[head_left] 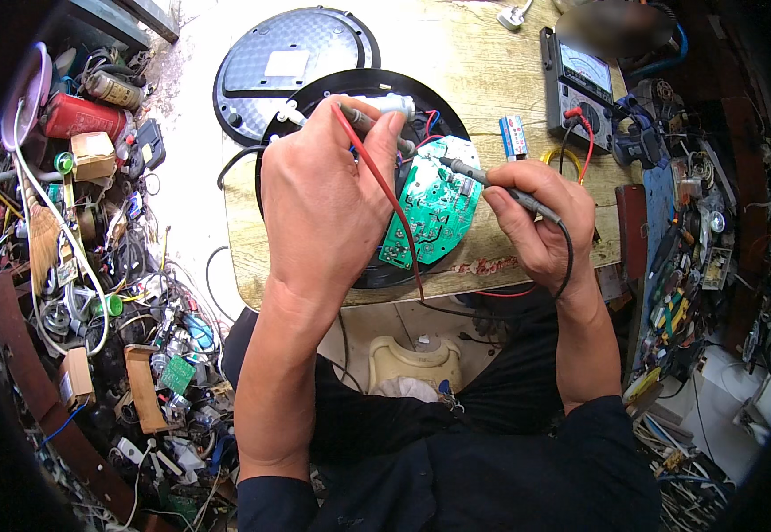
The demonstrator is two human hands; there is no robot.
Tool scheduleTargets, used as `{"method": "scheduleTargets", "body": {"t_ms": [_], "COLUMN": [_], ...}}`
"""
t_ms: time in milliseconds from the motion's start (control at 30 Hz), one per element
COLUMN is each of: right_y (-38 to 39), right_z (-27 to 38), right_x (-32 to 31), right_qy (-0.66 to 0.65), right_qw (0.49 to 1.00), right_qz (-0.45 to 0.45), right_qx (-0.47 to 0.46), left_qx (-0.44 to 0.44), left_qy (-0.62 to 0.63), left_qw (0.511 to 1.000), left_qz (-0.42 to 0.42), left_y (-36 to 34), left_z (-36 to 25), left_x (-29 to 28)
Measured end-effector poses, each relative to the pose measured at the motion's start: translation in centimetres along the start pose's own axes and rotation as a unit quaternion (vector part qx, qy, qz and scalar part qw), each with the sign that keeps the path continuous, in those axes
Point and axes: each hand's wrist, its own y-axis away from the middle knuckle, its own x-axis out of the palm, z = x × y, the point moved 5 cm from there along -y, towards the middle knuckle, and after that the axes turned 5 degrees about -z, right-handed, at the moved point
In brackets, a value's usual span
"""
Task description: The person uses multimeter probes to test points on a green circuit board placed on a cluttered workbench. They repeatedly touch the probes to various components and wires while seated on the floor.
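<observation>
My left hand (319, 199) is closed around a grey test probe (403, 144) with a red lead, its tip directed at the upper edge of a green circuit board (430, 208). From the right, my right hand (540, 217) pinches a second grey test probe (463, 168) with a black lead, its tip at the board's upper part. Whether either tip touches a solder point is too small to tell. The board lies tilted over a round black housing (425, 82), partly hidden by my left hand. A whitish cylinder (392, 104) and thin wires sit inside the housing.
An analog multimeter (580, 84) with plugged-in leads stands at the table's far right. Near it lie a small blue-and-white box (513, 137) and a yellow ring (563, 161). A round black cover (292, 53) rests behind the housing. Cluttered parts (172, 372) crowd both sides.
</observation>
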Motion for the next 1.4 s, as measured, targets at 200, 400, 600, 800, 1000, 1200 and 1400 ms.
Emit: {"method": "scheduleTargets", "body": {"t_ms": [200,400,600,800,1000,1200,1400], "right_y": [-0.1,-0.2,-0.1,-0.1,0.3,0.4,0.4], "right_z": [0.2,0.3,0.2,0.2,0.3,0.1,-0.1], "right_x": [0.0,0.0,0.1,0.0,-0.8,-1.3,-1.6], "right_qy": [0.002,-0.003,-0.003,0.007,-0.015,-0.005,0.008], "right_qw": [1.0,1.0,1.0,1.0,0.999,0.998,0.997], "right_qz": [0.004,0.011,0.003,0.008,-0.036,-0.063,-0.075], "right_qx": [0.001,0.024,0.007,0.004,0.011,0.004,0.004], "left_qx": [-0.001,0.011,-0.001,-0.002,-0.002,0.008,0.009], "left_qy": [-0.002,0.002,-0.007,0.003,-0.001,0.005,0.0], "left_qw": [1.0,1.0,1.0,1.0,1.0,1.0,1.0], "left_qz": [0.001,-0.006,0.003,-0.005,0.001,-0.002,0.001], "left_y": [0.0,0.0,0.0,0.0,0.0,0.0,-0.1], "left_z": [0.0,-0.1,-0.1,0.0,0.0,-0.1,-0.3], "left_x": [0.0,0.1,0.0,0.1,0.1,0.1,0.0]}}
